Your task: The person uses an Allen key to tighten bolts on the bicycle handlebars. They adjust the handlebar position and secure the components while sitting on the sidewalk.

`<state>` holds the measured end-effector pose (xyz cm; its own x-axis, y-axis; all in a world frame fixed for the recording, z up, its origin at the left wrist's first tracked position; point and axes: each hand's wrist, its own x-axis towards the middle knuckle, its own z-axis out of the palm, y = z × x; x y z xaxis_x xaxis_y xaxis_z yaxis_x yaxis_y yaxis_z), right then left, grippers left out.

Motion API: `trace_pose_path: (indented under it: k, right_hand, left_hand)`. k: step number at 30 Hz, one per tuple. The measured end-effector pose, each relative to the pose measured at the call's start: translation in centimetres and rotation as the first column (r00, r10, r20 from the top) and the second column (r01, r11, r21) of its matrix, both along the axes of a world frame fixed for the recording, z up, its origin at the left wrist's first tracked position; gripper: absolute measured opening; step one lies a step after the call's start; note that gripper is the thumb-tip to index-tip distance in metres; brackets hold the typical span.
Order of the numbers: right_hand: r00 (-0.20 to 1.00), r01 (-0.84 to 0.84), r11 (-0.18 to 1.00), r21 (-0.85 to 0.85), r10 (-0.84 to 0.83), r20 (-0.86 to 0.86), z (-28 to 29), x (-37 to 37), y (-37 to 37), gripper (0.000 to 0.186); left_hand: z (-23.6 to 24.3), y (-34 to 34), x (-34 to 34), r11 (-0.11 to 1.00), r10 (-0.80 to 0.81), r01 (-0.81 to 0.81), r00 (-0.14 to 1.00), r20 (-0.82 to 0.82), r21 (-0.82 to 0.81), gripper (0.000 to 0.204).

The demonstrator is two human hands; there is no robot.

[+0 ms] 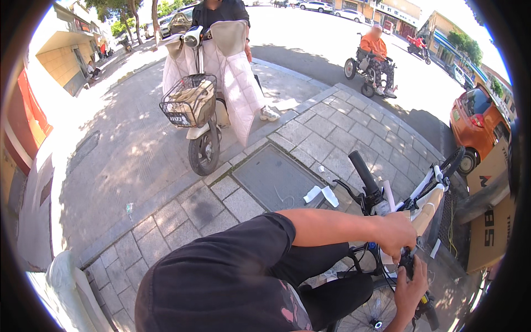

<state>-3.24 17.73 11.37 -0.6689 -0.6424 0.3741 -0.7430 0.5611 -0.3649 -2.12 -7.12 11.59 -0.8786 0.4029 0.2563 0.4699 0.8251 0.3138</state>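
A bicycle [362,260] stands at the lower right, its handlebar running from a black grip [363,171] on the far side to another grip [430,314] near the lower edge. My left hand [397,233] reaches across from the left, fingers closed at the middle of the handlebar; what they pinch is hidden. Coming from below, my right hand [412,285] curls its fingers and thumb around a black fitting [407,264] on the handlebar, beside the left fingertips. Black cables and a brake lever [347,190] show around the bar. Tan cardboard wrapping [428,210] covers part of the frame.
An electric scooter [204,105] with a pink quilted cover and a person at it stands on the far side. Another person sits in a wheelchair [373,66]. White scraps [321,195] lie on a grey cover plate. Cardboard boxes [489,221] and an orange car [475,119] stand right.
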Motion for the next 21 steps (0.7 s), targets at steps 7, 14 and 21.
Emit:
trace_pose_path:
  k: [7,14,21]
  right_hand:
    - [1.000,0.022,0.999,0.027,-0.022,0.009,-0.2,0.2,-0.2,0.048]
    - [0.999,-0.022,1.000,0.021,0.021,0.047,0.0,-0.5,0.2,0.049]
    - [0.948,-0.063,0.997,0.041,0.047,0.315,2.4,-1.9,-0.2,0.047]
  left_hand:
    - [-1.0,0.4,0.0,0.998,-0.008,0.004,0.998,-0.061,-0.064,0.045]
    - [-0.8,0.6,0.8,0.996,-0.012,0.002,0.993,-0.118,-0.089,0.038]
    - [-2.0,0.1,0.5,0.996,-0.005,-0.009,0.988,-0.155,-0.090,0.036]
